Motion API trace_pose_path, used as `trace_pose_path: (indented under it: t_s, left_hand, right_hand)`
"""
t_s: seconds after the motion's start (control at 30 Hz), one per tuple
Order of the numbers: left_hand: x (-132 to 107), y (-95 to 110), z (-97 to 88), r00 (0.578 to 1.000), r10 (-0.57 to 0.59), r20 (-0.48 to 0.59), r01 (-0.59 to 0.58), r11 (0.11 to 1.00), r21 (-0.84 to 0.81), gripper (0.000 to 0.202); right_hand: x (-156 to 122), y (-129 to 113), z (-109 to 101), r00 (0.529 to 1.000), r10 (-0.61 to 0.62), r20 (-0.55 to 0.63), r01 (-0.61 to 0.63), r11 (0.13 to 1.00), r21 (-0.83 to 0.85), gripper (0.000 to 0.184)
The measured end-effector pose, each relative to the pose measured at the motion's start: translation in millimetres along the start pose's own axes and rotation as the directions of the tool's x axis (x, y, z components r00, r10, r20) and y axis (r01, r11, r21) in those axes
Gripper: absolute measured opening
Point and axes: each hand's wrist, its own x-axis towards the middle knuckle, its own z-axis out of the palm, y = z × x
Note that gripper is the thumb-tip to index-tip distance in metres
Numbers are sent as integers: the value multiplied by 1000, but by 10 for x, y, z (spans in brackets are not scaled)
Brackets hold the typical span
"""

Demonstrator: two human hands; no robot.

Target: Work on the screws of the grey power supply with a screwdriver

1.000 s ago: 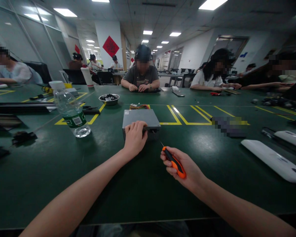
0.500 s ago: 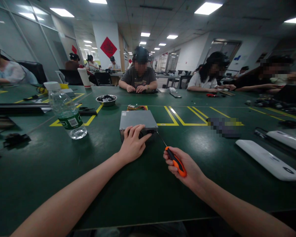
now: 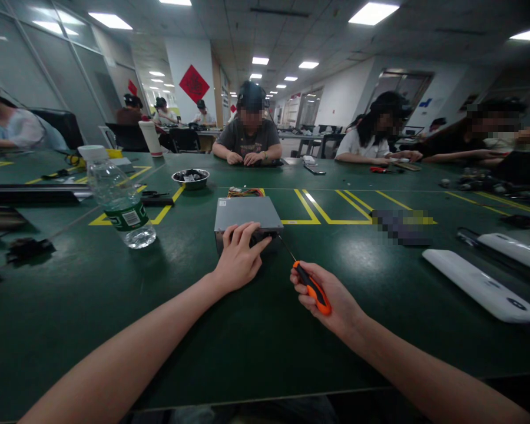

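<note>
A grey computer power supply (image 3: 249, 213) rests on the green table in front of me, with a bundle of coloured wires (image 3: 244, 192) at its far side. My left hand (image 3: 238, 256) holds it by the near side, fingertips over the top edge and one finger stretched along the near face. In my right hand (image 3: 324, 291) is a screwdriver with an orange and black handle (image 3: 312, 288). Its thin shaft points up and left, the tip at the right end of the near face. Whether the tip sits in a screw is too small to tell.
A plastic bottle (image 3: 120, 203) stands to the left, with a metal bowl (image 3: 191, 178) of small parts behind it. White casings (image 3: 479, 282) lie at the right. Yellow tape marks the green table (image 3: 265, 353). A person (image 3: 249, 132) sits opposite, others on both sides.
My right hand and the screwdriver have shifted slightly left. My left hand and the power supply stay almost where they were.
</note>
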Motion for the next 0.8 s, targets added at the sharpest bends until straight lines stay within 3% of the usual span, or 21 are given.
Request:
trace_pose_path:
  t_s: [0.3,0.53,0.8]
  left_hand:
    - [7,28,-19,1000,-13,10,13,1000,0,41]
    - [15,45,-9,1000,-17,-14,18,1000,14,41]
    - [12,34,9,1000,-11,-3,11,1000,9,41]
  right_hand:
    - [-42,28,24,999,-30,-34,29,999,-23,12]
    - [-27,77,58,997,73,-5,-73,997,1,21]
    - [-34,59,57,1000,19,-15,-19,1000,22,14]
